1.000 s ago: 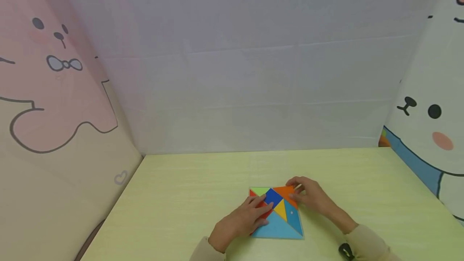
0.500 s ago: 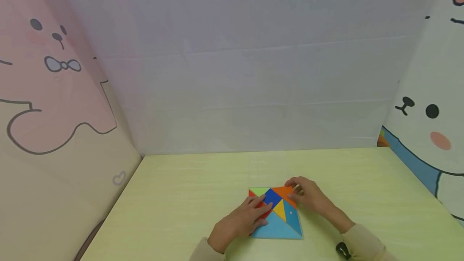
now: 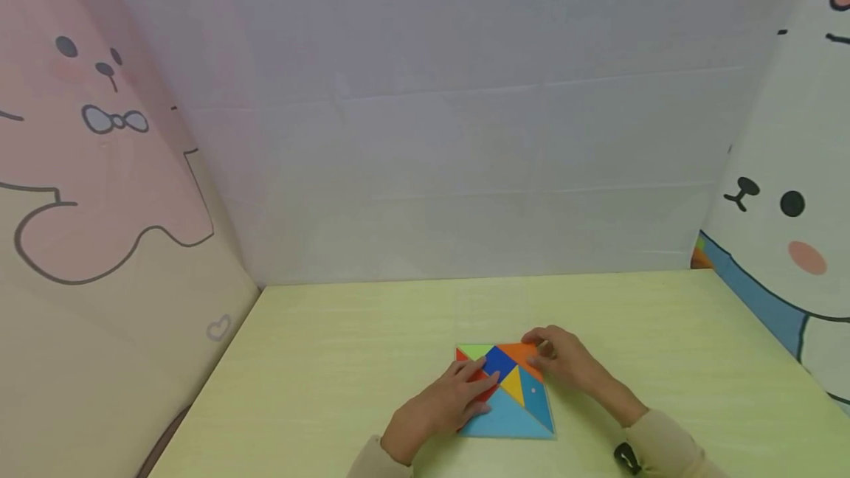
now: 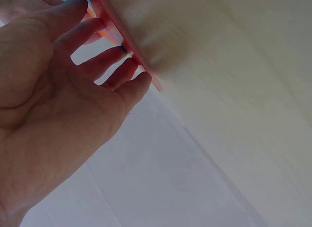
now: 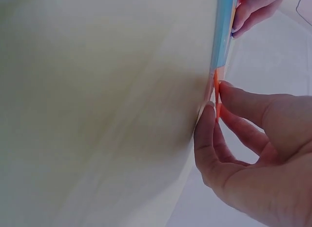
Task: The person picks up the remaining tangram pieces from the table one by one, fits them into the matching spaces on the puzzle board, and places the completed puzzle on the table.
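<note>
A square tangram (image 3: 508,419) lies near the front of the table, its coloured pieces fitted side by side. My left hand (image 3: 443,406) rests on its left part with extended fingers, over the red piece (image 3: 489,394) and touching the dark blue square (image 3: 500,364). At the far right corner, my right hand (image 3: 567,361) pinches the orange triangle (image 3: 520,351) between thumb and fingers. In the right wrist view, the orange triangle (image 5: 217,92) stands slightly away from the edge beneath it. Yellow (image 3: 514,386), green (image 3: 477,350) and blue pieces (image 3: 536,397) are uncovered.
The pale yellow table (image 3: 319,360) extends around the tangram. A small black object (image 3: 626,457) is beside the right sleeve. A light curtain (image 3: 425,131) stands at the back, with cartoon-printed panels (image 3: 113,190) at both sides.
Both hands and the tangram keep nearly the same positions. Only a slight shift of the whole head view shows between the first frame and now.
</note>
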Demonstrator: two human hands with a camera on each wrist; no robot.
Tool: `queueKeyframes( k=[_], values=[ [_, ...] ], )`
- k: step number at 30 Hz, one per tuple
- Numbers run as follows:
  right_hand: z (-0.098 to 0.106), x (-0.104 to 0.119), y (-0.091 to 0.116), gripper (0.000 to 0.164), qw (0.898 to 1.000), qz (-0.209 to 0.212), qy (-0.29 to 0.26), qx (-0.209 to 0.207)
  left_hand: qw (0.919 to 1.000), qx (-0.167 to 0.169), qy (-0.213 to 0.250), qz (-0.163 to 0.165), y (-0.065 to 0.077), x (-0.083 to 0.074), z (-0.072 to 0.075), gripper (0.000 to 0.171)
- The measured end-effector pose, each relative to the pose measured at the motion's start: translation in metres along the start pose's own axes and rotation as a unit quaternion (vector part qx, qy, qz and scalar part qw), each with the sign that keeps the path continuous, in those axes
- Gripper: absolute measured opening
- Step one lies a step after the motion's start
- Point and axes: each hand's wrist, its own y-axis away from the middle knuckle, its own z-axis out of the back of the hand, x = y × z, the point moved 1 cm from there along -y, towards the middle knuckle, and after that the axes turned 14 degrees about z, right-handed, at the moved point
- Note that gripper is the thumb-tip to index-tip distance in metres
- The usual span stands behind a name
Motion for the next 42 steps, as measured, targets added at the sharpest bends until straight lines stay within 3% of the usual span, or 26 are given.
queueKeyframes(
  k=[4, 12, 20, 33, 42],
  values=[
    [0.0, -0.001, -0.001, 0.022, 1.0, 0.012, 0.0, 0.005, 1.0, -0.001, -0.001, 0.0, 0.001, 0.0, 0.0, 0.053],
    [-0.002, -0.001, -0.001, 0.016, 1.0, -0.018, -0.002, -0.005, 1.0, -0.002, 0.004, 0.003, 0.001, -0.001, 0.001, 0.053],
    [-0.003, 0.001, 0.002, 0.012, 1.0, -0.013, -0.01, -0.013, 1.0, -0.002, 0.006, -0.001, 0.001, 0.0, 0.001, 0.054],
    [0.002, 0.001, 0.006, 0.017, 1.0, -0.013, -0.001, 0.013, 0.9994, 0.01, 0.034, -0.001, 0.001, 0.002, 0.004, 0.057],
    [0.003, 0.005, 0.011, 0.02, 1.0, 0.004, -0.011, 0.006, 0.998, -0.03, 0.05, -0.024, 0.006, 0.005, 0.003, 0.053]
  ],
)
